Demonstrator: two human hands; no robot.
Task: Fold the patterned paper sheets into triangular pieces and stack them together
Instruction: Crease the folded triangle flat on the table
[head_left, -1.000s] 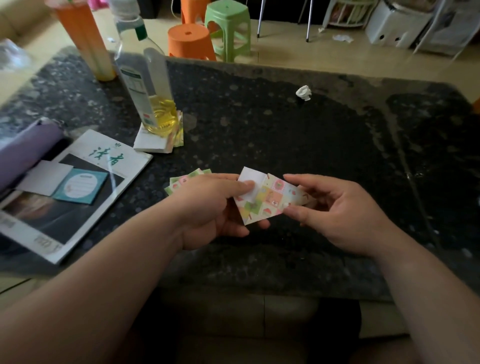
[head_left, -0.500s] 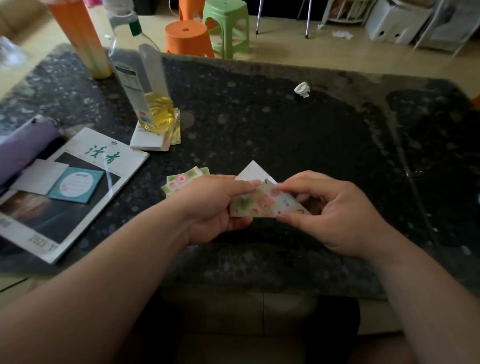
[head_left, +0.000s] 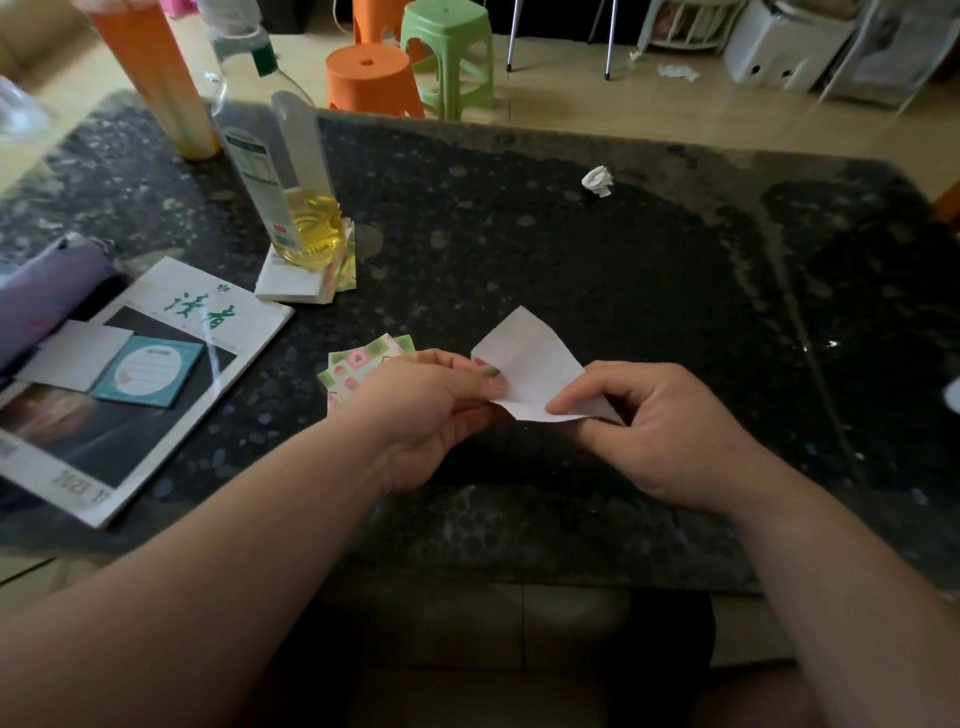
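Both hands are over the near-middle of the table (head_left: 571, 260), sharing one patterned sheet (head_left: 530, 364). Its white back faces the camera, with only a sliver of print showing at its left edge

left hand (head_left: 426, 421): pinches that left edge, thumb on top, fingers curled under
right hand (head_left: 675, 436): pinches the lower right edge between thumb and forefinger, other fingers curled in behind
The sheet is held off the surface, top corner pointing away from the person

Folded pieces (head_left: 358, 366) lie flat on the table just left of the left hand and partly hidden by it, pink/green square print up

Writing:
- magazine (head_left: 208, 317) at left has green 读者 on its white cover strip and "2023" near its bottom edge, rest blurred
- teal notepad (head_left: 150, 376) and white card (head_left: 78, 353) lie on the magazine, text unreadable
- oil bottle (head_left: 275, 171) stands on the paper stack (head_left: 291, 283); its label print is too small to read

Edges/room:
- magazine's near corner sits close to the near table edge
- purple pouch (head_left: 41, 301) is at the left edge, overlapping the magazine
- orange cylinder (head_left: 156, 78) stands at the far left corner
- bare dark stone runs right of and beyond the hands, with only a crumpled scrap (head_left: 598, 181) toward the far edge
- orange stool (head_left: 371, 78) and green stool (head_left: 449, 52) stand on the floor past the far edge
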